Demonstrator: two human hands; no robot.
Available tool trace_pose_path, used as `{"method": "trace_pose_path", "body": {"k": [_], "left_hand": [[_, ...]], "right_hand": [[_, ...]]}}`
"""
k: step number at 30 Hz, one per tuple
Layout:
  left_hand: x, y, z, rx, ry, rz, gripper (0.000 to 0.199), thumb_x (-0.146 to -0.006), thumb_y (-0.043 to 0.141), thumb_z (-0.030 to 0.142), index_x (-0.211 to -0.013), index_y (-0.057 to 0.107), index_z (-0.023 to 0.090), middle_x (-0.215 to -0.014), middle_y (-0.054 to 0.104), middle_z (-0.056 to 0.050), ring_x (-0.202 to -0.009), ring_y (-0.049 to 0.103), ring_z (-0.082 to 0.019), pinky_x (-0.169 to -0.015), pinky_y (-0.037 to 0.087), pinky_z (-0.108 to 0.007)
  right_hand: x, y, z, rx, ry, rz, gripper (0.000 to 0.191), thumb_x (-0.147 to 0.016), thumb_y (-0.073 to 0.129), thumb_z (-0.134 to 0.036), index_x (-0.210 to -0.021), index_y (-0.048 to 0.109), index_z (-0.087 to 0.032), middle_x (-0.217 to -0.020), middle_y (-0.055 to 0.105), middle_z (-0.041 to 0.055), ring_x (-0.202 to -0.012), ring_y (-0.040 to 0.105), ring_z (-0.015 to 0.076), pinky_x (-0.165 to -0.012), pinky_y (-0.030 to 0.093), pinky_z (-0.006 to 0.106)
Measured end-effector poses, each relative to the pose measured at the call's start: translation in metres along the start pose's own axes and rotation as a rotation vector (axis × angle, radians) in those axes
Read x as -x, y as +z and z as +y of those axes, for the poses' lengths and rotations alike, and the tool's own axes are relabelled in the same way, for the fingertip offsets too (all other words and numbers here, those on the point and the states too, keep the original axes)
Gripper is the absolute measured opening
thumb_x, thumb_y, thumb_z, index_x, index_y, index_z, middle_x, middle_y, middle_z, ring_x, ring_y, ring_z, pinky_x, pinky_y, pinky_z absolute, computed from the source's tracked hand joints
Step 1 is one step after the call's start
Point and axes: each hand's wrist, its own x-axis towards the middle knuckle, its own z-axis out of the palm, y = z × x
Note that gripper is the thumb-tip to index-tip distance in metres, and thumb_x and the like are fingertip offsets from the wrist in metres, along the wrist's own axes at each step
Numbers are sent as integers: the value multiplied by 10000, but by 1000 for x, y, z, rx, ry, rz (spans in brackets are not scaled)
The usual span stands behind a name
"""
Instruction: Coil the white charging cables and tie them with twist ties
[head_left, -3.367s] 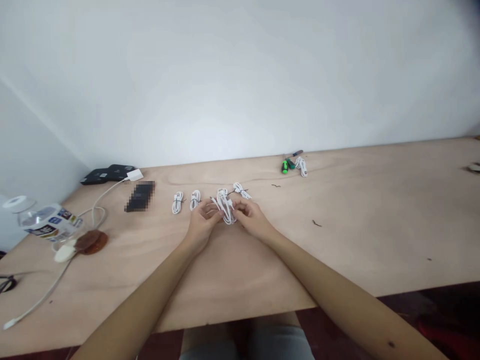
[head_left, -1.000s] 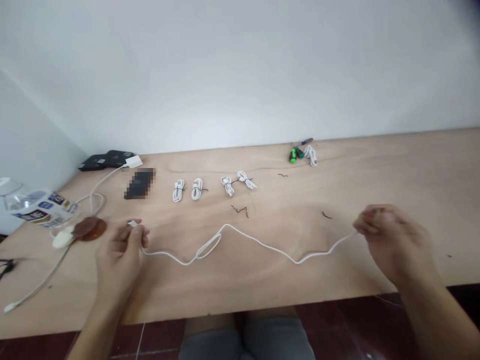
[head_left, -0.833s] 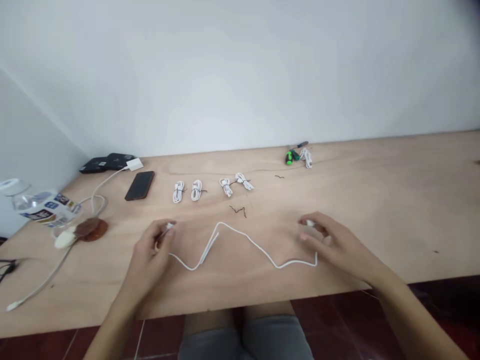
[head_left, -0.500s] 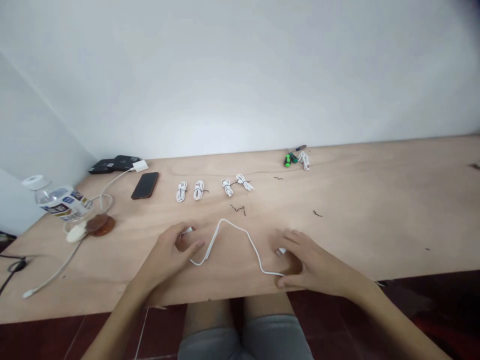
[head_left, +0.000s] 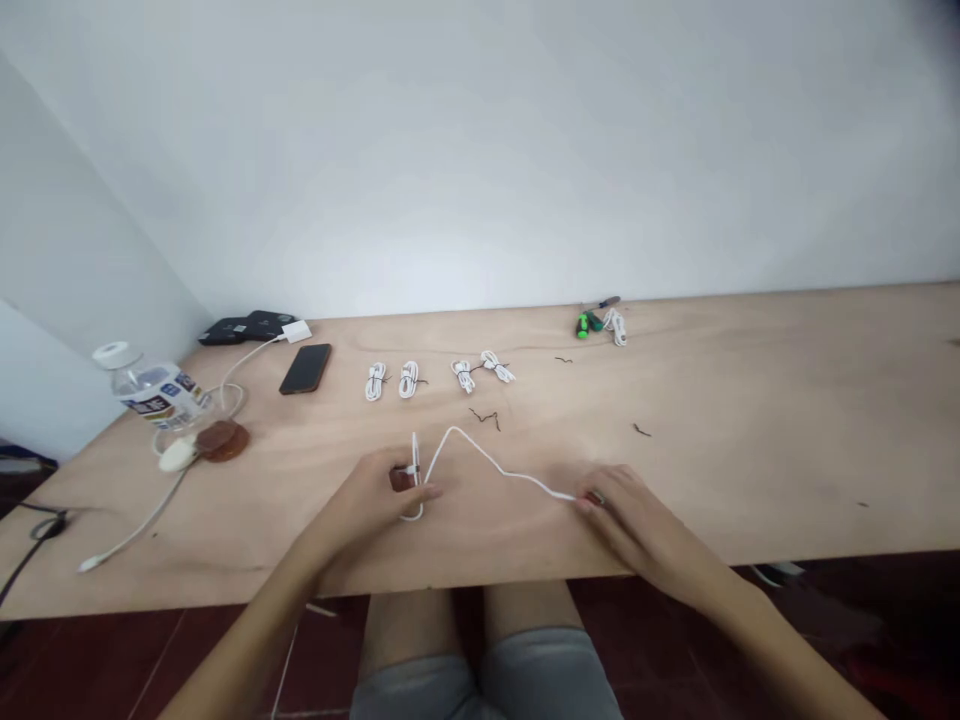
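Note:
A white charging cable (head_left: 480, 451) stretches between my hands over the front of the wooden table. My left hand (head_left: 382, 490) curls around one end, with the thumb and fingers about a short folded length of cable and its plug. In my right hand (head_left: 626, 515) the other end is pinched between thumb and fingers; its plug is mostly hidden. From the left hand the cable rises in a bend, then slopes down to the right. Behind it lie several coiled white cables (head_left: 409, 380) bound with black twist ties, and a loose black twist tie (head_left: 486, 416).
At left are a bottle (head_left: 161, 392), a phone (head_left: 306, 369), black boxes (head_left: 259, 325), a white adapter (head_left: 297, 331) and a round brown object (head_left: 223, 440). Green-handled tools (head_left: 583, 325) lie beside another coiled cable (head_left: 615, 326) at the back. More twist ties (head_left: 641, 430) are scattered at right.
My right hand has closed on its cable end and drawn it slightly outward, straightening that side. My left hand has moved right, around the folded length. The view has shifted slightly.

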Motion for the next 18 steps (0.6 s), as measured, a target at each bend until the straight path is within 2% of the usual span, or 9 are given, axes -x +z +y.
{"method": "trace_pose_path", "body": {"k": [3,5,7,10,12,15,18], "left_hand": [[0,-8,-11,77,-40,-46,368,-861,749,528,-788,671,176,-734,628,-4,-680,553,-173,-613,372,-257],[-1,-12,-19,120,-35,-63,363,-884,733,521,-799,684,172,-752,625,-9,-687,545,-168,-629,380,-257],[-1,-16,-23,130,-21,-48,367,-911,709,521,-800,678,173,-760,617,-9,-691,537,-163,-631,380,-253],[1,-21,-25,86,0,21,382,-937,683,518,-771,642,176,-743,597,-4,-677,517,-153,-605,359,-243],[0,-25,-26,45,8,95,391,-944,679,510,-749,613,178,-720,584,0,-661,503,-145,-588,340,-238],[-3,-30,-31,32,-31,250,411,-943,684,512,-726,578,180,-660,559,12,-614,475,-130,-562,309,-236],[-8,-34,-39,121,-113,392,413,-945,680,530,-746,597,178,-658,613,2,-598,502,-129,-561,331,-234]], "right_hand": [[-1,5,11,-271,187,193,317,-1107,444,-499,-1003,590,-238,-796,562,6,-708,536,190,-666,445,321],[-5,9,16,-423,237,358,358,-1087,479,-543,-939,586,-235,-733,521,-11,-655,499,172,-628,419,301],[-11,9,19,-546,247,461,402,-1068,512,-570,-868,577,-228,-738,550,-2,-674,512,167,-645,424,293],[-20,5,20,-709,274,475,420,-1032,576,-597,-854,599,-218,-818,660,36,-750,586,176,-683,455,290],[-26,2,20,-835,307,475,390,-987,663,-593,-895,623,-216,-771,677,33,-706,596,172,-665,466,290],[-31,-3,19,-1079,343,455,350,-925,779,-532,-980,644,-214,-565,505,-54,-516,439,111,-546,408,250],[-34,-7,19,-1286,373,357,336,-917,801,-485,-1045,662,-207,-525,253,-123,-448,198,67,-439,286,210]]}}
